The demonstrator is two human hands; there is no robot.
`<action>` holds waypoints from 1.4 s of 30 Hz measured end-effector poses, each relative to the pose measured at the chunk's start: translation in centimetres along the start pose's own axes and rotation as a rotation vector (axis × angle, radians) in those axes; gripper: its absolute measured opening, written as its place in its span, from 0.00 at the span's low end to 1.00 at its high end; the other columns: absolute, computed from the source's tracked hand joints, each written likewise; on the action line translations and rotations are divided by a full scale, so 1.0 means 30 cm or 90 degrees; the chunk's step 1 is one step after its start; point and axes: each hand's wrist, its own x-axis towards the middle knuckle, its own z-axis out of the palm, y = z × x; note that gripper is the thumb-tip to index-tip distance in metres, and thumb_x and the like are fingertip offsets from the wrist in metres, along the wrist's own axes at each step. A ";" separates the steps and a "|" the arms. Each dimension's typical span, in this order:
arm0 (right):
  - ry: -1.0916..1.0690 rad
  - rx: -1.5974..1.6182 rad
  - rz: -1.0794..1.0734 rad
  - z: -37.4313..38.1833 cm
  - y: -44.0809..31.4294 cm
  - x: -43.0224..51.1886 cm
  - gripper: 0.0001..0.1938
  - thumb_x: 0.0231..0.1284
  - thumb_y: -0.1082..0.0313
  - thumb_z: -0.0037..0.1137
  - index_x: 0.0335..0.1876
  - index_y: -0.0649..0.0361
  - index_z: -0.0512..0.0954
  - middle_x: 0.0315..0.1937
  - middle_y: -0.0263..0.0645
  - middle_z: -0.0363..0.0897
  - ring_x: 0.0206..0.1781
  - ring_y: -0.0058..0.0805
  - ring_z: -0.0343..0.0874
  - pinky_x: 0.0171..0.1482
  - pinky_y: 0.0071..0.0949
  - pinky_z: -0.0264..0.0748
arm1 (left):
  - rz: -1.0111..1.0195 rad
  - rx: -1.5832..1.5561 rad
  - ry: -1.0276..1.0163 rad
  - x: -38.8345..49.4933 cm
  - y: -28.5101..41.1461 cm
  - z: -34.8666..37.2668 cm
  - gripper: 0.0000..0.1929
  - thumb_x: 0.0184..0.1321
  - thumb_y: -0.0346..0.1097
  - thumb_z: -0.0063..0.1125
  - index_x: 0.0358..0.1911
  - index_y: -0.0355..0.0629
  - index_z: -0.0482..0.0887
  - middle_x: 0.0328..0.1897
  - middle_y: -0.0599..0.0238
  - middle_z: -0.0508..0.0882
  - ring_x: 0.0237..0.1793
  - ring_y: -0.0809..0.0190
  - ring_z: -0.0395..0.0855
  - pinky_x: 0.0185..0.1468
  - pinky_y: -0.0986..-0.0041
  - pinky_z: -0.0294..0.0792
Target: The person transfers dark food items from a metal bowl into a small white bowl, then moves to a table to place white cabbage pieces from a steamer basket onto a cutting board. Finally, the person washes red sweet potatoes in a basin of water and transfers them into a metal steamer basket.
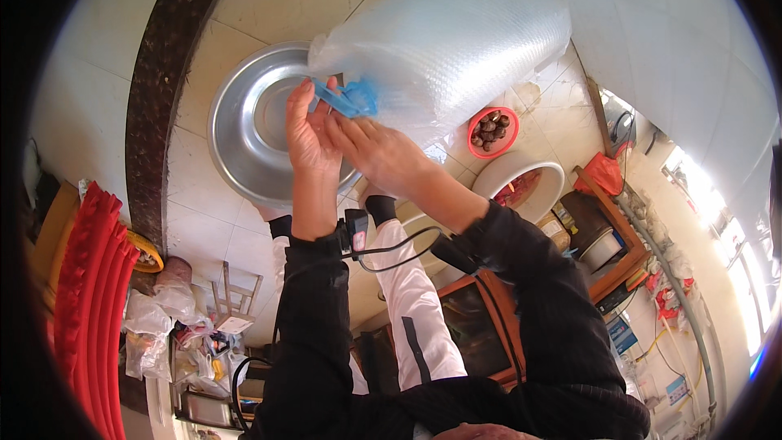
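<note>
My left hand [314, 134] is raised over a large metal basin [235, 128], palm towards me. Between its thumb and fingers is a crumpled piece of thin blue plastic [357, 98]. My right hand [385, 150] reaches across, its fingertips against the left palm just below the plastic. Whether the right fingers also grip the plastic is hidden. Right behind the blue piece, a big roll of clear bubble wrap [464, 43] covers part of the basin's rim. The basin's visible inside holds nothing.
A red bowl of round brown items [493, 131] and a white tub [553, 174] with red contents stand to the right. Wooden cabinets [513, 342] are nearer on the right. A red curtain [91, 311], plastic bags [149, 318] and a small chair [238, 293] are at left. Cables hang from both wrists.
</note>
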 end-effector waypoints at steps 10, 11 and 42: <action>0.359 0.177 0.807 -0.342 0.915 -0.539 0.31 0.57 0.74 0.57 0.68 0.65 0.63 0.63 0.50 0.69 0.40 0.32 0.85 0.30 0.27 0.82 | -0.056 -0.017 -0.030 -0.079 -0.008 0.027 0.09 0.63 0.33 0.60 0.41 0.36 0.79 0.39 0.61 0.82 0.41 0.62 0.82 0.46 0.72 0.76; 0.363 0.241 0.839 -0.331 1.024 -0.558 0.34 0.58 0.74 0.58 0.72 0.61 0.58 0.68 0.51 0.62 0.38 0.34 0.85 0.27 0.26 0.83 | -0.053 0.013 -0.019 -0.085 -0.006 0.032 0.08 0.64 0.33 0.59 0.41 0.36 0.79 0.38 0.62 0.82 0.39 0.63 0.82 0.45 0.73 0.76; 0.150 0.088 0.704 -0.517 1.094 -0.650 0.10 0.62 0.67 0.43 0.31 0.64 0.74 0.16 0.40 0.76 0.19 0.25 0.76 0.28 0.28 0.73 | 0.337 0.619 0.052 -0.251 -0.184 0.215 0.12 0.55 0.33 0.60 0.30 0.40 0.67 0.26 0.57 0.73 0.21 0.59 0.70 0.27 0.67 0.65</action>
